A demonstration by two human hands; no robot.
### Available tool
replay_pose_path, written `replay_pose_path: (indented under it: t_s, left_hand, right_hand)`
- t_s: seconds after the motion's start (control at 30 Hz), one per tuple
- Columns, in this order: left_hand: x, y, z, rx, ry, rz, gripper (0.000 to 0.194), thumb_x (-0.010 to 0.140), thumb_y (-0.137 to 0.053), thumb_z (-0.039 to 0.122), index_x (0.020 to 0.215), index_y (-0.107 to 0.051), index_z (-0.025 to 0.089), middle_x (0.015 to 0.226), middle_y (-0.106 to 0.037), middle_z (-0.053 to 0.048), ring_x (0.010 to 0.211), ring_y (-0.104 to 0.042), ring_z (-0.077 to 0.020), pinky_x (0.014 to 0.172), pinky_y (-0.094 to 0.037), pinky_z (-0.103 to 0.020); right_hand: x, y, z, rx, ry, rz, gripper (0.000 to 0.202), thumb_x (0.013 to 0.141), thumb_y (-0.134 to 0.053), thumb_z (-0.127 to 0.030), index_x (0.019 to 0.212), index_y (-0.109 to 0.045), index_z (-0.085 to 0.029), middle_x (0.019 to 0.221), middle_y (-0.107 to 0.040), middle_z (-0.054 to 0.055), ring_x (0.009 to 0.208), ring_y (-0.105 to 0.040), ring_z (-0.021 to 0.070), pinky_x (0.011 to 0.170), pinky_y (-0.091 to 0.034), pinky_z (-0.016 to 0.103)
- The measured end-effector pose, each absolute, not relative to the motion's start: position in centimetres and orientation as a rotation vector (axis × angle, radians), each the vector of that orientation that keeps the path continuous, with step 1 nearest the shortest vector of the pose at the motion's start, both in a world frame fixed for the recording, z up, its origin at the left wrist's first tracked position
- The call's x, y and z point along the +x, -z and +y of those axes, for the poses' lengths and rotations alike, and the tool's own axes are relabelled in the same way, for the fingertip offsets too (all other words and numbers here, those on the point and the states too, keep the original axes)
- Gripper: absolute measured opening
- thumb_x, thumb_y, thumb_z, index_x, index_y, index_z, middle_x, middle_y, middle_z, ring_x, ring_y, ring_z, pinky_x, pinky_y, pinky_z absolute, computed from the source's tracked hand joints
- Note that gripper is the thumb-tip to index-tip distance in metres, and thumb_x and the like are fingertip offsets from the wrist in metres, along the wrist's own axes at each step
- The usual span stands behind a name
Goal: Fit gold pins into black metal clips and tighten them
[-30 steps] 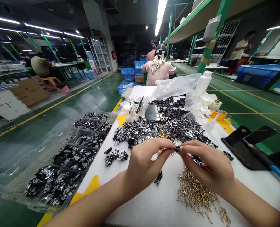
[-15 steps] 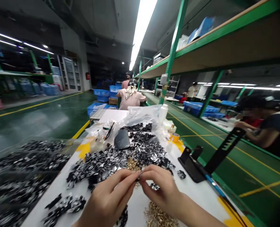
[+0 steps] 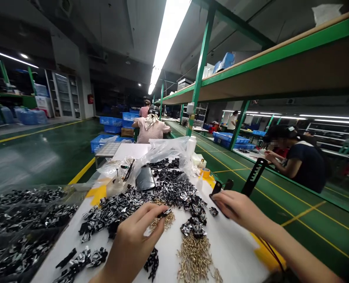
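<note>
My left hand [image 3: 136, 236] pinches a small black-and-silver clip part [image 3: 166, 212] between thumb and fingertips, above the white tabletop. Behind that part lies a small heap of gold-coloured pins [image 3: 170, 221]. My right hand [image 3: 234, 206] is at the black slotted stand [image 3: 255, 177] on the table's right side. Its fingers curl over the stand's base, and what they grip is hidden. Many black-and-silver clip parts [image 3: 118, 206] are heaped across the table. A larger pile of gold-coloured pins [image 3: 193, 257] lies between my hands, nearer to me.
A phone-like dark slab [image 3: 145, 179] rests on the heap. Clear plastic film [image 3: 168, 147], a white bottle [image 3: 191, 144] and orange tape [image 3: 205, 173] stand farther back. Bags of black parts [image 3: 27, 220] are at left. Co-workers sit ahead [image 3: 152, 127] and at right [image 3: 299, 161].
My hands were together at the small part; now my right hand has moved right to the black stand. The part stays in my left fingers. The view has shifted right.
</note>
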State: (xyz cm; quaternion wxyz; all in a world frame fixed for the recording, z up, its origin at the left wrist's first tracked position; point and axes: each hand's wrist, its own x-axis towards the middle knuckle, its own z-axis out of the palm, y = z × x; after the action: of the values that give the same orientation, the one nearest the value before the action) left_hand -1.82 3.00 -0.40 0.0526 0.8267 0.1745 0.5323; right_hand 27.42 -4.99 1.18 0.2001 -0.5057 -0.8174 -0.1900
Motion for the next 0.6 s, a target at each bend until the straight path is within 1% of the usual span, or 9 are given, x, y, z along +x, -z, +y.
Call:
replay_pose_path:
  t_s: [0.13,0.23,0.27,0.37,0.4,0.43,0.5,0.6]
  left_hand:
    - [-1.7,0.5,2.3,2.486,-1.609,0.477,0.023,0.077,-0.055,0.007,0.097,-0.063,0.016,0.082,-0.065,-0.005,0.074,-0.064,-0.0143,0.063,-0.055,-0.022]
    - [-1.6,0.4,1.6,2.521,-1.677,0.442,0.024,0.075,-0.057,0.005,0.096,-0.063,0.015,0.080,-0.066,-0.005,0.070,-0.064,-0.0136,0.062,-0.055,-0.023]
    - [-1.6,0.3,1.4,2.552,-1.684,0.414,0.024,0.074,-0.058,0.004,0.095,-0.063,0.014,0.080,-0.067,-0.006,0.070,-0.065,-0.0137,0.062,-0.055,-0.023]
    - [-1.4,0.2,0.6,2.634,-1.672,0.307,0.023,0.072,-0.060,0.003,0.093,-0.061,0.013,0.082,-0.069,-0.006,0.073,-0.066,-0.0138,0.065,-0.056,-0.023]
    - [-1.3,0.1,0.3,2.636,-1.678,0.264,0.023,0.072,-0.061,0.003,0.092,-0.059,0.013,0.080,-0.069,-0.005,0.073,-0.067,-0.0136,0.065,-0.057,-0.023]
    - [-1.3,0.1,0.1,2.621,-1.693,0.212,0.022,0.072,-0.061,0.003,0.091,-0.058,0.013,0.078,-0.069,-0.005,0.072,-0.067,-0.0136,0.065,-0.057,-0.023]
    - [-1.3,0.1,-0.3,2.568,-1.706,0.092,0.022,0.070,-0.063,0.001,0.087,-0.055,0.013,0.075,-0.069,-0.005,0.073,-0.068,-0.0142,0.068,-0.058,-0.024]
    - [-1.6,0.1,-0.7,2.534,-1.638,-0.069,0.024,0.069,-0.063,-0.002,0.084,-0.051,0.013,0.079,-0.071,-0.007,0.083,-0.067,-0.0161,0.075,-0.058,-0.027]
  right_hand:
    - [34.5,1.6,-9.0,-1.569,0.688,-2.325,0.021,0.087,-0.043,-0.016,0.098,-0.061,-0.017,0.078,-0.066,0.008,0.065,-0.064,0.0189,0.053,-0.050,0.028]
    - [36.4,3.1,-10.8,-1.540,0.696,-2.360,0.021,0.086,-0.046,-0.021,0.098,-0.062,-0.016,0.077,-0.066,0.009,0.060,-0.065,0.0204,0.048,-0.050,0.028]
    - [36.1,3.3,-11.1,-1.523,0.679,-2.367,0.021,0.085,-0.048,-0.022,0.101,-0.062,-0.017,0.079,-0.067,0.010,0.062,-0.065,0.0202,0.050,-0.051,0.027]
    - [32.7,3.0,-11.7,-1.470,0.623,-2.361,0.027,0.083,-0.054,-0.020,0.110,-0.058,-0.022,0.094,-0.066,0.010,0.077,-0.065,0.0190,0.064,-0.051,0.026]
    - [30.9,2.5,-11.8,-1.451,0.626,-2.344,0.029,0.083,-0.054,-0.019,0.111,-0.057,-0.022,0.098,-0.064,0.010,0.081,-0.064,0.0199,0.068,-0.051,0.029]
    - [28.9,2.0,-11.9,-1.401,0.626,-2.340,0.031,0.082,-0.054,-0.017,0.113,-0.057,-0.021,0.097,-0.064,0.010,0.080,-0.063,0.0204,0.067,-0.050,0.032]
    - [24.7,0.8,-11.8,-1.238,0.593,-2.319,0.032,0.080,-0.056,-0.014,0.111,-0.058,-0.019,0.090,-0.063,0.010,0.078,-0.062,0.0202,0.063,-0.049,0.032]
    - [19.6,-0.7,-11.1,-1.140,0.484,-2.154,0.022,0.079,-0.058,-0.014,0.101,-0.059,-0.020,0.079,-0.063,0.007,0.069,-0.061,0.0169,0.057,-0.050,0.027]
